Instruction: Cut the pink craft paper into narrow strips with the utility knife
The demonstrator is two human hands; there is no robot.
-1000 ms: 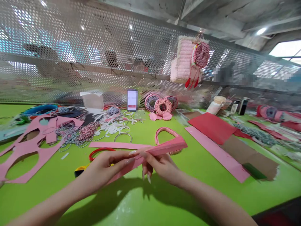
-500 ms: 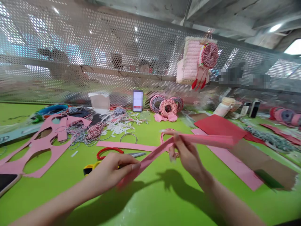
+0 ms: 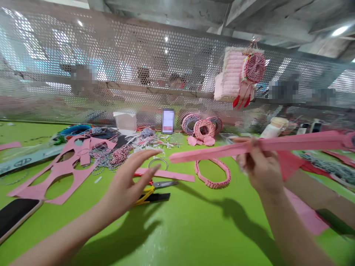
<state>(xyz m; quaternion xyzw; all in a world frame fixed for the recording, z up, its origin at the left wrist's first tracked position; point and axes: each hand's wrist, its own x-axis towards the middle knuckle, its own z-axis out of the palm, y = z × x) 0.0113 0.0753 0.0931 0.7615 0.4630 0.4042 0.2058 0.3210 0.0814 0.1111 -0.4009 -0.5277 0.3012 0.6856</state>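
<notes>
Mesh [image 3: 122,59] stood behind table [image 3: 188,229]; bag [image 3: 231,74] hung before it, right of centre. Along its foot, left to right, sat box [image 3: 125,122], upright phone [image 3: 168,122], coils [image 3: 212,129], bottle [image 3: 271,129]. Cutout sheet [image 3: 62,168] lay left (flat phone [image 3: 16,216] just before it), cord [image 3: 120,154] at its right. Scissors [image 3: 165,184] lay right of left hand [image 3: 122,188], partly behind it, loop [image 3: 213,184] farther right. Right hand [image 3: 264,170] held strip [image 3: 216,150] above table.

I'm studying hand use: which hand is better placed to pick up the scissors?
The left hand, likely: it looks empty and appears nearer the scissors, while the right hand holds a pink strip.
</notes>
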